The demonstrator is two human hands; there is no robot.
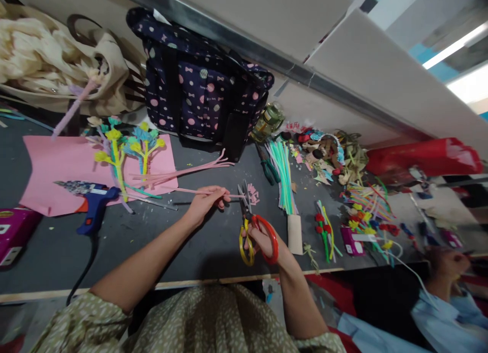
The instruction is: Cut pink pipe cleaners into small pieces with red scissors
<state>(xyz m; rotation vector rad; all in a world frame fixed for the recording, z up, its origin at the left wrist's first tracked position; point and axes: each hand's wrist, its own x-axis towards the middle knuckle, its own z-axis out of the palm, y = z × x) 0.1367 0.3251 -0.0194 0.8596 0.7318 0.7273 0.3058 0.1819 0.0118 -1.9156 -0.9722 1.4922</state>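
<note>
My left hand (209,203) is closed in a pinch on a pink pipe cleaner (186,190), which runs out to both sides of my fingers. Its right end reaches between the parted blades of the scissors (247,218). My right hand (263,238) is closed through the red and yellow handles. Just past the blades lies a small heap of short pink cut pieces (253,194). More long pink pipe cleaners (190,168) lie loose behind my left hand.
At left, a blue glue gun (93,205) and pipe-cleaner flowers (117,155) rest on pink paper (41,165). Behind stands a navy patterned bag (198,89). Pliers (268,165) and green pipe cleaners (282,175) lie right. Another person's hand (450,266) is at far right.
</note>
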